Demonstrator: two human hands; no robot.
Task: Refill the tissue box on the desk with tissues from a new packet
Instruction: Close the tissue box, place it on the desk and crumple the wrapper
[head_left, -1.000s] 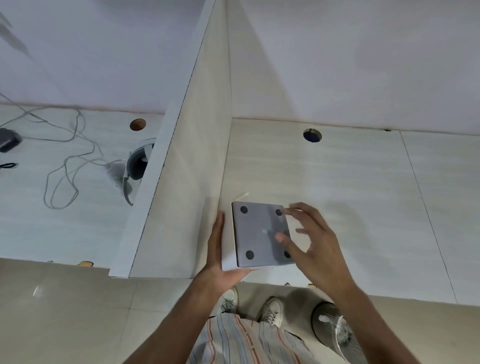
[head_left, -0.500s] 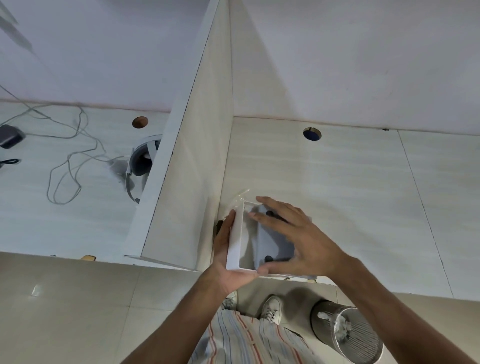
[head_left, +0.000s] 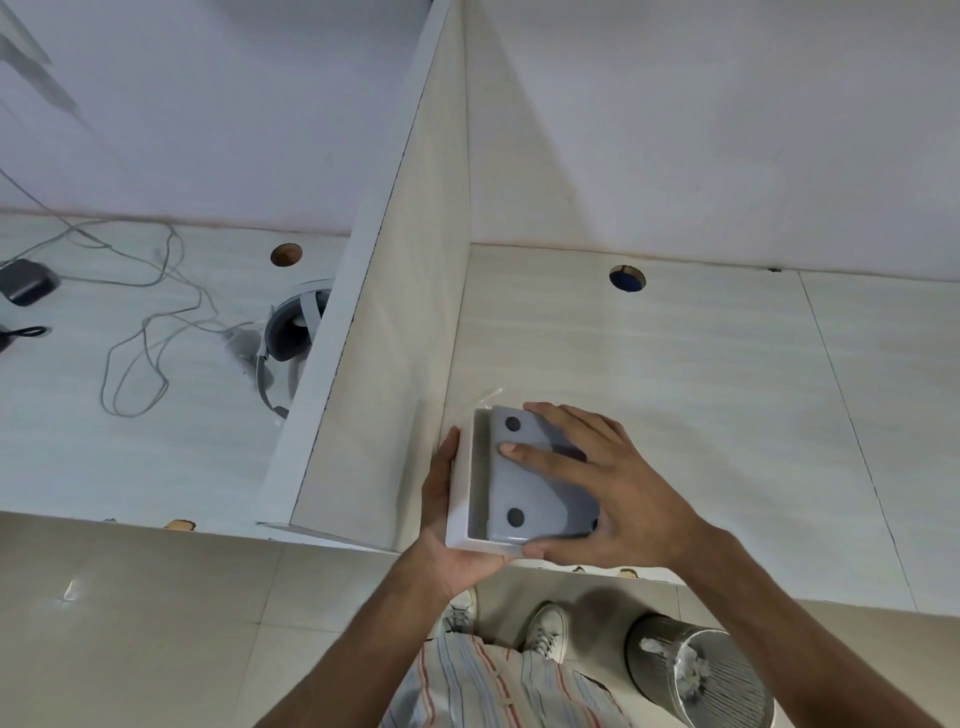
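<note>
A white square tissue box (head_left: 461, 499) lies upside down at the desk's front edge, against the divider. Its grey bottom panel (head_left: 524, 493), with dark round feet, sits tilted inside the box's open underside. My left hand (head_left: 441, 519) grips the box's left wall and front corner. My right hand (head_left: 608, 483) lies spread over the grey panel, fingers pressing on it and thumb at the front rim. A bit of clear plastic wrap (head_left: 488, 395) peeks out behind the box. No tissues are visible.
A tall divider panel (head_left: 395, 332) stands just left of the box. Beyond it lie a headset (head_left: 291, 332), cables (head_left: 145, 332) and a dark adapter (head_left: 26, 280). The desk (head_left: 727, 415) has a cable hole (head_left: 627, 278). A mesh bin (head_left: 701, 675) stands on the floor.
The grey panel lay flat on top of the box; my right hand has come down on it and it now sits tilted, sunk into the box. My left hand stays on the box.
</note>
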